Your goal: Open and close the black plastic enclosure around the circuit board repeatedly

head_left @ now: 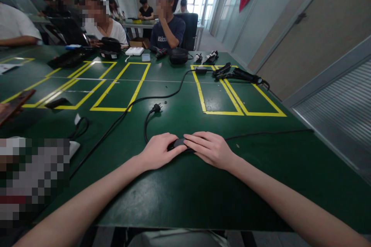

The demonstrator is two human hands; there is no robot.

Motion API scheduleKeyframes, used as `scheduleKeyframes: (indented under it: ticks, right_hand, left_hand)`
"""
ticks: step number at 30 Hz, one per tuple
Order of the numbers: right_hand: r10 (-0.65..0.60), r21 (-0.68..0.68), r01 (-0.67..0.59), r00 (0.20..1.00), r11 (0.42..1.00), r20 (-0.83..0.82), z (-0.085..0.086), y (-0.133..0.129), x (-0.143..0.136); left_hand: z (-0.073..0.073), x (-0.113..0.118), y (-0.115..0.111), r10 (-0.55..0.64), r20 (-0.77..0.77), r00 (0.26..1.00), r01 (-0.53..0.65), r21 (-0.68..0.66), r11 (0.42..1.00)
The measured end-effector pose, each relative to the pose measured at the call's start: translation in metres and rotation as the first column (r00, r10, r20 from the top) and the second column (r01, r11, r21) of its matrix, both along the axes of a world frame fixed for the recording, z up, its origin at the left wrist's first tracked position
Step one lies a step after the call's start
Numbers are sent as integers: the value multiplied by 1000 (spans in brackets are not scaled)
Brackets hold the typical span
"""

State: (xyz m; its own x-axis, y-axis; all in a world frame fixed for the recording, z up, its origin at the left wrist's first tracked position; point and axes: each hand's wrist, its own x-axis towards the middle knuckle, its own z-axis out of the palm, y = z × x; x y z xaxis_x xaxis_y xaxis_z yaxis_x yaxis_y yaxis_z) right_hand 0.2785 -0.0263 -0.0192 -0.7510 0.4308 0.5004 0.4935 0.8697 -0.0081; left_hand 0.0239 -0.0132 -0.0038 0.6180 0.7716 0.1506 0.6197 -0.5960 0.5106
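Observation:
A black power adapter (179,144) lies on the green table in front of me, partly covered by both hands. My left hand (160,149) grips its left end, with the thumb along the near side. Over its right end, my right hand (213,148) is laid with the fingers close together, holding it. From the left end a thick black cable curls up to a plug (157,108), its prongs pointing right. A thinner black cord (269,132) leaves from the right side and runs to the table's right edge.
Yellow tape (223,113) marks rectangles on the green table (185,197). Another long black cable (153,97) crosses it diagonally. Black cable bundles (246,75), a black case (178,56) and a white power strip (134,51) lie farther back. Several people sit beyond; a phone (17,105) is held at left.

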Motion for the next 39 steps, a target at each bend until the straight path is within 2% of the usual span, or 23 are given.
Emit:
scheduleKeyframes:
  ticks: [2,4,10,13,17,24,26,29,31,32,33,35,37,38,39]
  right_hand:
    - [-8,-25,8,1000,1000,-5,-1,1,-1]
    - [-9,-62,8,1000,998,-16,-2,1,-2]
    - [-92,-291,83,996,953,-17,-1,1,-7]
    - [-88,-289,75,996,955,-33,0,1,-7]
    - [-109,-249,101,994,963,-20,1,0,-7]
    - [-47,-238,75,991,968,123,1,-4,-9]
    - [-72,-245,91,994,965,85,1,-3,-7]
    - [-176,-322,130,977,938,-118,5,6,5]
    - [-316,-390,182,896,903,-313,10,18,21]
    - [-399,-419,222,823,881,-403,13,25,31]
    - [-486,-452,270,731,850,-478,16,32,43]
    - [-629,-529,344,498,775,-597,20,46,69]
    - [-687,-590,359,285,723,-669,22,58,96]
    - [-686,-599,356,208,717,-697,21,64,109]
    - [-687,-607,350,176,713,-705,20,68,121]
  left_hand:
    - [0,0,0,29,48,998,-27,-61,998]
    - [-2,-1,1,48,94,994,-42,-64,997]
    - [-9,-2,1,-53,105,993,33,180,983]
    - [-9,-2,2,-66,75,995,49,217,975]
    - [-7,-1,3,-72,6,997,69,191,979]
    - [-8,-1,1,-101,9,995,98,145,985]
    - [-7,-2,1,-83,27,996,77,180,981]
    - [-2,-6,0,-70,88,994,35,352,935]
    - [0,-10,0,-83,118,989,19,466,884]
    - [1,-11,-1,-98,123,988,25,495,869]
    - [0,-12,0,-120,118,986,46,497,866]
    - [-2,-13,0,-176,85,981,119,458,881]
    - [-4,-12,1,-228,49,972,191,393,900]
    - [-6,-11,2,-247,39,968,217,364,906]
    - [-6,-11,2,-259,36,965,232,339,912]
